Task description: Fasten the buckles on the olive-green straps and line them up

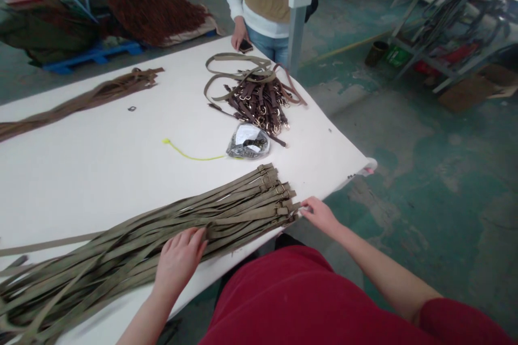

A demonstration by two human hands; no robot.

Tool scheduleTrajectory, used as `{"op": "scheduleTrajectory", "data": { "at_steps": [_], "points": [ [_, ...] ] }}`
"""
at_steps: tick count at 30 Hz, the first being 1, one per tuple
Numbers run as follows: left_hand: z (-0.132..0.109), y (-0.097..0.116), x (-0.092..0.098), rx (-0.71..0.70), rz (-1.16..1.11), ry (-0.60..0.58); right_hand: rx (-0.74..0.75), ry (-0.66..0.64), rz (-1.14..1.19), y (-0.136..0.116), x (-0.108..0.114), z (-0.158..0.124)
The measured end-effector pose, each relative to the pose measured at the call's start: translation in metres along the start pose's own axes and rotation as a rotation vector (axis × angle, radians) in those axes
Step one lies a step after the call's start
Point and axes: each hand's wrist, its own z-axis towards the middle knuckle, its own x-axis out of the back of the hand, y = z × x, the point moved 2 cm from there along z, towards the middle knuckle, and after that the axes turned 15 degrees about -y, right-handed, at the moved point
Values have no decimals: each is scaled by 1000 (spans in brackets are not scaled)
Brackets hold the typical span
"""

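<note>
A long bundle of olive webbing straps (170,232) lies along the near side of the white table, with metal buckles (280,189) at its right end. My left hand (182,253) is at the near edge of the bundle, fingers curled and closed on an olive strap; its fingertips are partly hidden. At the buckle end, my right hand (321,216) pinches the tip of a strap between thumb and fingers, close to the table edge.
Beyond the straps lie a clear plastic bag of small parts (249,141), a yellow tie (194,158) and a heap of dark brown straps (261,99). Brown straps (81,102) lie far left. A person (263,0) stands behind the table, beside a metal post (297,38).
</note>
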Motion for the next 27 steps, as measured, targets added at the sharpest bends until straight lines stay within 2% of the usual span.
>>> {"op": "scheduleTrajectory", "data": {
  "at_steps": [2, 4, 9, 12, 15, 20, 27],
  "points": [
    [-1, 19, 3, -59, -20, 4, 105, -32, -73, -6, -7, -5],
    [4, 47, 5, -157, -48, -14, 148, -32, -162, -13, -15, -7],
    [34, 122, 13, -366, -96, -33, 141, -2, -267, -18, -26, -8],
    [49, 148, 18, -375, -89, -7, 122, 10, -261, -17, -26, -9],
    [57, 155, 19, -331, -78, 1, 93, 24, -226, -17, -25, -10],
    [61, 152, 20, -307, -157, -32, 76, 93, -162, -19, -18, -10],
    [61, 141, 25, -338, -320, -259, 230, 73, -340, -37, -7, 12]
  ]
}}
